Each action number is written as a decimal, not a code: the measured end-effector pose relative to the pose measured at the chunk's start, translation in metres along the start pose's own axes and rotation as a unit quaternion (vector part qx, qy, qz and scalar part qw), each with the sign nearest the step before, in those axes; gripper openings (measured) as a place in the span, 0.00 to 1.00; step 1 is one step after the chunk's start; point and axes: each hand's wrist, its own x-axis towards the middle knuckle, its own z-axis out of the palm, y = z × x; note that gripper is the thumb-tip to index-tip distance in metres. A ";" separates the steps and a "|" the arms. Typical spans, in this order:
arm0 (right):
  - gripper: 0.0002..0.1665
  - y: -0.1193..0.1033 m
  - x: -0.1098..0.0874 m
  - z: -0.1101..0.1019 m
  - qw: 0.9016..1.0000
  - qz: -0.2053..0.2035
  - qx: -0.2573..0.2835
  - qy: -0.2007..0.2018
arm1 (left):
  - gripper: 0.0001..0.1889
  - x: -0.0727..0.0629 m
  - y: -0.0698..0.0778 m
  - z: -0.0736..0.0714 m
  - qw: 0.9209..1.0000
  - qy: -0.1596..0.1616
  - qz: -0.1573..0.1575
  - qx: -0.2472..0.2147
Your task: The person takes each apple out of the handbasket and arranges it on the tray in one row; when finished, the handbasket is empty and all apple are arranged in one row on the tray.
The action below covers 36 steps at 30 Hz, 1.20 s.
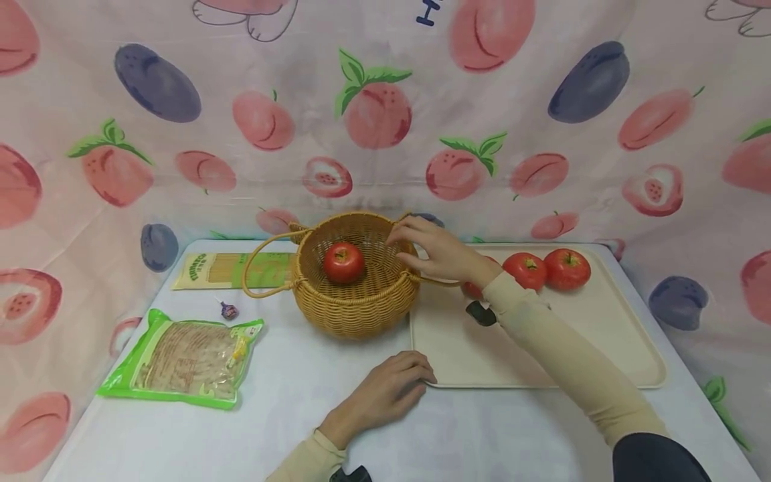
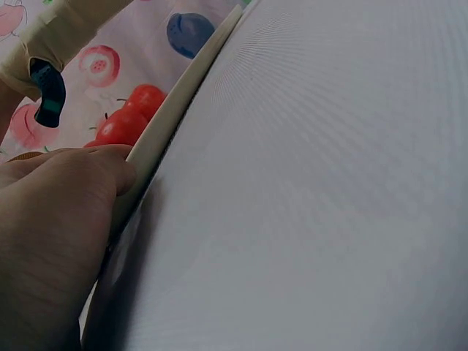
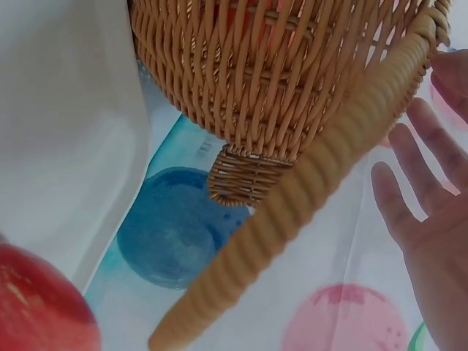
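Tomatoes (image 1: pixel 547 270) lay on the tray (image 1: pixel 602 348) right of my open, empty right hand (image 1: pixel 436 253) over the basket (image 1: pixel 355 291); my left hand (image 1: pixel 385 395), fingers relaxed, touched the tray's edge.

Legible markings: minimal.
The backdrop cloth (image 1: pixel 385 100) shows a partial dark blue letter "H" at its top edge; printing on the noodle packet (image 1: pixel 231 270) and green bag (image 1: pixel 183 360) is unreadable.
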 end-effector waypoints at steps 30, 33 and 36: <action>0.16 -0.009 0.053 0.023 0.986 -0.028 -0.080 -0.145 | 0.09 0.001 0.000 0.003 1.000 0.010 0.011 -0.002; 0.16 -0.009 0.058 0.025 0.983 -0.038 -0.091 -0.155 | 0.09 0.001 0.000 0.001 1.000 0.010 0.008 -0.003; 0.17 -0.010 0.064 0.030 0.979 -0.041 -0.101 -0.171 | 0.09 0.000 0.000 0.000 1.000 0.008 0.005 -0.002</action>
